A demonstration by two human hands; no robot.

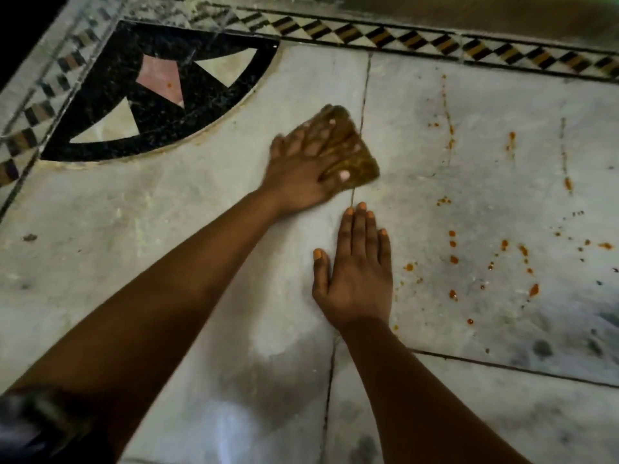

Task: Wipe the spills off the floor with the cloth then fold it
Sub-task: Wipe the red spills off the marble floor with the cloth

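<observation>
A small brown-yellow cloth [360,155] lies folded flat on the white marble floor [167,229], at a tile joint in the middle of the view. My left hand [304,162] presses on it with spread, straight fingers and covers most of its left part. My right hand [356,272] lies flat on the bare floor just below the cloth, fingers straight, holding nothing. Orange-red spill drops [452,246] dot the tile to the right of both hands, in lines and scattered spots.
A black curved inlay [160,95] with pink and cream triangles fills the upper left. A checkered border strip [402,36] runs along the far edge. Dark smudges [542,349] mark the tile at the lower right. A dark sleeve [37,426] shows at the bottom left.
</observation>
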